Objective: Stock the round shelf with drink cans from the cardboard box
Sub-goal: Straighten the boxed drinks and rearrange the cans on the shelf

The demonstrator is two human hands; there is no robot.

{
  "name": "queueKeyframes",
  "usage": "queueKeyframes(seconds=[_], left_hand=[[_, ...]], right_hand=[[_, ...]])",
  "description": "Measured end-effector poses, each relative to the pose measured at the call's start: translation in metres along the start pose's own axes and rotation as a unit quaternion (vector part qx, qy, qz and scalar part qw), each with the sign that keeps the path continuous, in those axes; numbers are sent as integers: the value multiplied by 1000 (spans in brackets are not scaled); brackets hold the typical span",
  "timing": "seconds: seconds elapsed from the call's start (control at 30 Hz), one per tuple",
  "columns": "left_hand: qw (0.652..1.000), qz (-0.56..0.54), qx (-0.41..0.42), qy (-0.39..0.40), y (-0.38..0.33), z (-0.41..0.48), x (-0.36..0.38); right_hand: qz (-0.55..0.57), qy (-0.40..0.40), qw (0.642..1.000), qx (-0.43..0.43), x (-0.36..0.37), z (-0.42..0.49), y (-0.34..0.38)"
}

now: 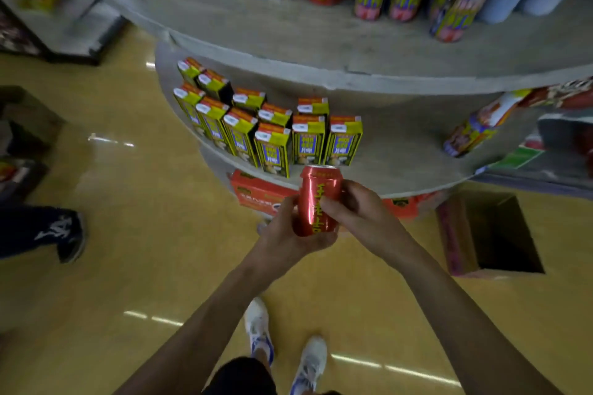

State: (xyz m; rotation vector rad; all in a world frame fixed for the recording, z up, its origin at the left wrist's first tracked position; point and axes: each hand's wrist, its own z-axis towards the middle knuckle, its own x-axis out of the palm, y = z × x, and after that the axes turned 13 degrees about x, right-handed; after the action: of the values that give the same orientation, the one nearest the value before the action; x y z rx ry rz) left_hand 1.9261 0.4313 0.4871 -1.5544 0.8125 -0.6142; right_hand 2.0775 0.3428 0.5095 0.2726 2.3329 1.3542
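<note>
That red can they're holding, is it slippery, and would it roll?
Probably stiff: the red can keeps its shape between the left hand and right hand. Its glossy round body looks somewhat slippery, and it would likely roll if laid sideways.

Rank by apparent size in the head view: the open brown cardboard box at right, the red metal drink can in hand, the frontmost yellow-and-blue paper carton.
1. Open brown cardboard box: largest.
2. Red metal drink can and frontmost yellow-and-blue paper carton: alike; the can is nearer the camera, so unranked.
</note>
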Motion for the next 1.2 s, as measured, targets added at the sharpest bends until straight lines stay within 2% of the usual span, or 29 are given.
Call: queueKeyframes(seconds=[0.47,0.7,0.87,1.2], left_hand=[[989,11,127,72,-88,70,-70],[981,29,175,80,-114,103,-97],[974,40,193,109,-123,122,-110],[968,94,209,100,-138,171,-112]], right_hand=[[-9,-99,991,-94,-3,26,115],[1,-139,981,-132,-1,46,152],[0,-170,976,-134,1,55,165],[-31,-202,971,-123,-19,91,183]])
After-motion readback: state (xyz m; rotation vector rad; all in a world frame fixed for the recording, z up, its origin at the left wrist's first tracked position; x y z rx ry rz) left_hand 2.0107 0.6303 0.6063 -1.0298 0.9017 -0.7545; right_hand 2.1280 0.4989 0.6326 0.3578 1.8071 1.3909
